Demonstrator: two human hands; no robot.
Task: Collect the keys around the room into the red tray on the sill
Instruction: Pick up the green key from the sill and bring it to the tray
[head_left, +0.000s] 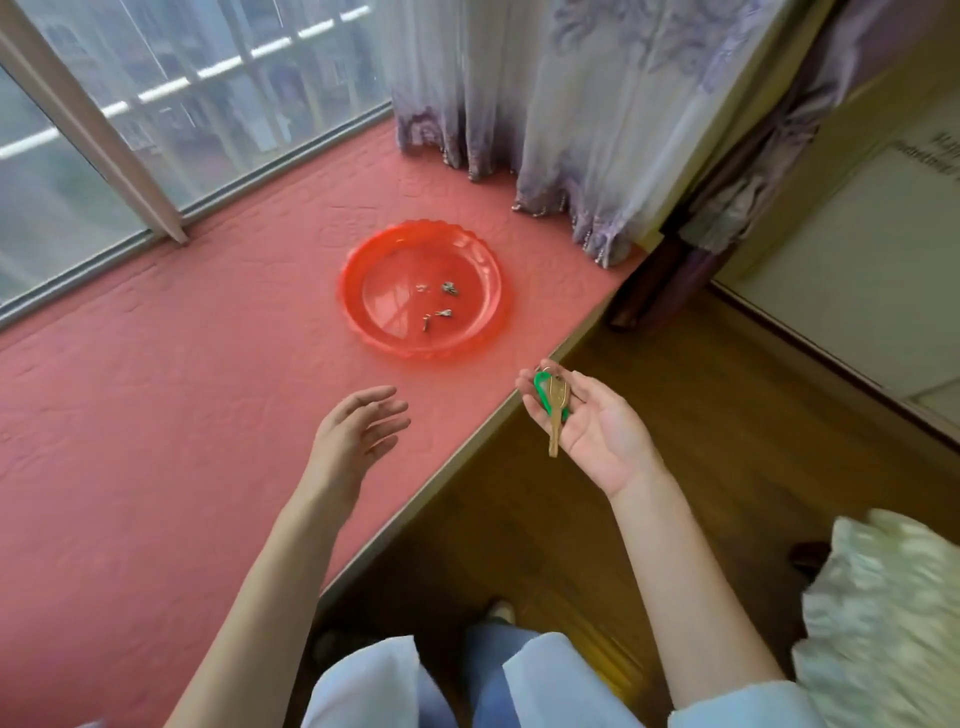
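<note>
On sill (156, 415), red tray (470, 262) set near front edge, small keys (439, 301) inside. Brass key with green tag (555, 410) pinched by right hand (592, 426) past sill edge, over wood floor (701, 415). Left hand (353, 431) above bare sill, fingers loosely spread, nothing held.

Open sill (182, 415) leads to the red tray (363, 322) (curtain (571, 130) hangs just behind).

One red tray (423, 345) holds four small keys (450, 288). One brass key (556, 415) hangs on one green tag (543, 389). Two hands show.
</note>
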